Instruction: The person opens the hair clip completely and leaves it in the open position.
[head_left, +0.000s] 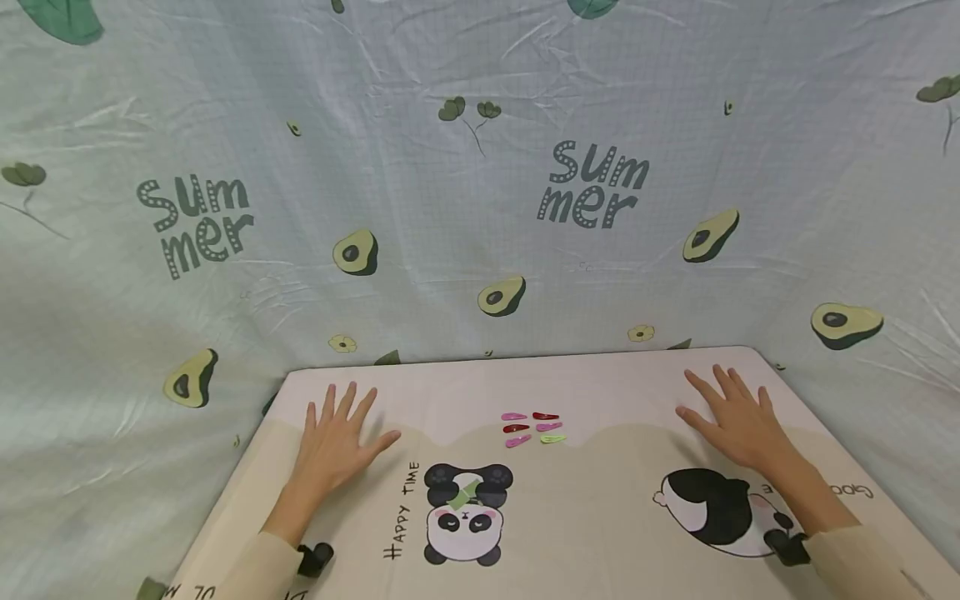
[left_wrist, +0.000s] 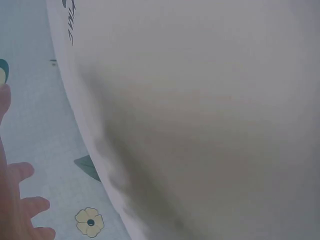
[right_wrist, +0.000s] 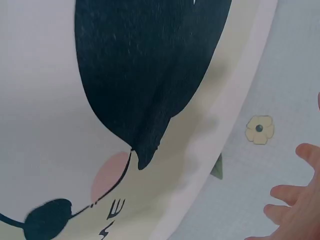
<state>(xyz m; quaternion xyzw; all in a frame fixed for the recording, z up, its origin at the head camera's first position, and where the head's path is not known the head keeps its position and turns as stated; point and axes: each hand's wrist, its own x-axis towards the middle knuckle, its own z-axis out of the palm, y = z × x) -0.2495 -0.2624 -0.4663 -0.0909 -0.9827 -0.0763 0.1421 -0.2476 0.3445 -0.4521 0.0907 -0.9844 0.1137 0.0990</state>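
Observation:
Several small teardrop-shaped hair clips lie in a cluster near the middle of the table, among them a pink clip (head_left: 513,416), a dark red clip (head_left: 546,416) and a yellow-green clip (head_left: 552,438). To their left my left hand (head_left: 330,446) is spread with straight fingers and holds nothing. On the far side, my right hand (head_left: 738,425) is likewise spread, well apart from the clips. Fingertips of the left hand (left_wrist: 17,200) show at the left edge of the left wrist view. In the right wrist view the right hand (right_wrist: 300,200) appears at the right edge.
The table (head_left: 600,517) has a pale cover with a printed panda (head_left: 465,517) and another printed black-and-white animal (head_left: 712,512). Behind and beside it hangs a light curtain (head_left: 435,192) with avocado and lettering prints. The table's far edge runs along the curtain.

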